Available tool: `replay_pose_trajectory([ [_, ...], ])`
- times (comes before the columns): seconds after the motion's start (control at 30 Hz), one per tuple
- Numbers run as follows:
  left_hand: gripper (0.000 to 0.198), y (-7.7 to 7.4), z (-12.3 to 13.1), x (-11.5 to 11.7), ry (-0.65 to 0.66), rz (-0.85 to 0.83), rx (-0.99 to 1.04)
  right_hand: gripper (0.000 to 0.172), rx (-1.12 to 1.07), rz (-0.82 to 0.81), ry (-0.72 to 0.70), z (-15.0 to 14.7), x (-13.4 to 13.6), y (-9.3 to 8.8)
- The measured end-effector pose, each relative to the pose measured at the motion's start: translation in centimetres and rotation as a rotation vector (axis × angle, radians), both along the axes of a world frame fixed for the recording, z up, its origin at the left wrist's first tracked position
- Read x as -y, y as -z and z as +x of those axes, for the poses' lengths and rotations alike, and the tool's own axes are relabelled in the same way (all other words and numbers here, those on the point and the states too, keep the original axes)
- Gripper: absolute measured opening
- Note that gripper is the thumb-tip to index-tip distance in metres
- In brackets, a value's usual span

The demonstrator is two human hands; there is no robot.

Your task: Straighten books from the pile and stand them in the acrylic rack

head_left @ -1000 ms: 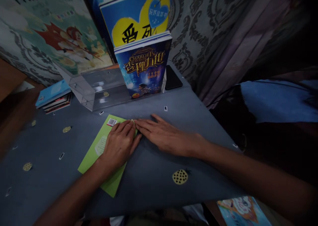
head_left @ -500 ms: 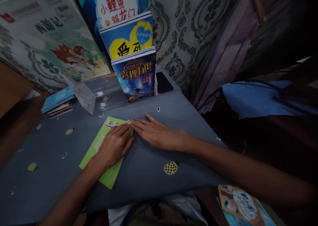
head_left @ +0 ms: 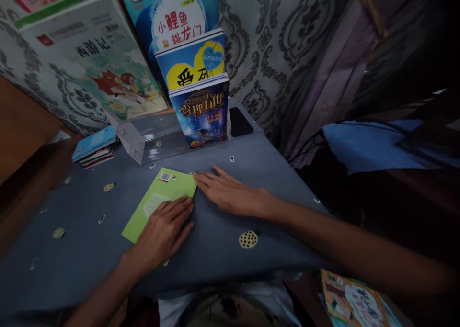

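Observation:
A thin light-green book point(head_left: 161, 188) lies flat on the cloth-covered table, its back cover with a barcode facing up. My left hand point(head_left: 167, 229) rests flat on the book's near right part, fingers stretched out and thumb a little apart. Under that hand and wrist, much of the lower cover is hidden. My right hand point(head_left: 224, 190) lies flat on the cloth to the right, with its fingertips at the book's upper right corner. Neither hand is wrapped around anything.
Behind stands a clear acrylic rack point(head_left: 143, 145) with several upright books, a dark-blue book point(head_left: 203, 114) in front. A dark phone point(head_left: 240, 122) lies right of it. Left is a small pile of books point(head_left: 95, 147). Below the table's right edge is another colourful book point(head_left: 359, 298).
My left hand has slid down the green book toward me, uncovering its upper right part. My right hand stays almost where it was. The view has shifted slightly.

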State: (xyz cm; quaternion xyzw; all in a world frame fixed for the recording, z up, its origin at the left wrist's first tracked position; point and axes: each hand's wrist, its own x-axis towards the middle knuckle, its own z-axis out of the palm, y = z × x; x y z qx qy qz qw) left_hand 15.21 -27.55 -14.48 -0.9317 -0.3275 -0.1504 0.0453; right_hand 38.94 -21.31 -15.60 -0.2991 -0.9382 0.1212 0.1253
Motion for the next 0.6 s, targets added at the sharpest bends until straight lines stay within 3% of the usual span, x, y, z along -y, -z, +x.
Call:
replay_pose_trajectory([
  [0.23, 0.038, -0.8, -2.6, 2.7, 0.048, -0.036, -0.049, 0.061, 0.030, 0.057, -0.010, -0.1, 0.1, -0.1],
  [0.43, 0.057, 0.1, -5.7, 3.8, 0.073, -0.138, -0.013, 0.052, 0.035, 0.058, 0.016, -1.0, 0.2, 0.2],
  [0.6, 0.062, 0.3, -6.7, 3.8, 0.091, -0.252, 0.011, 0.051, -0.016, 0.050, -0.052, -1.6, 0.7, 0.5],
])
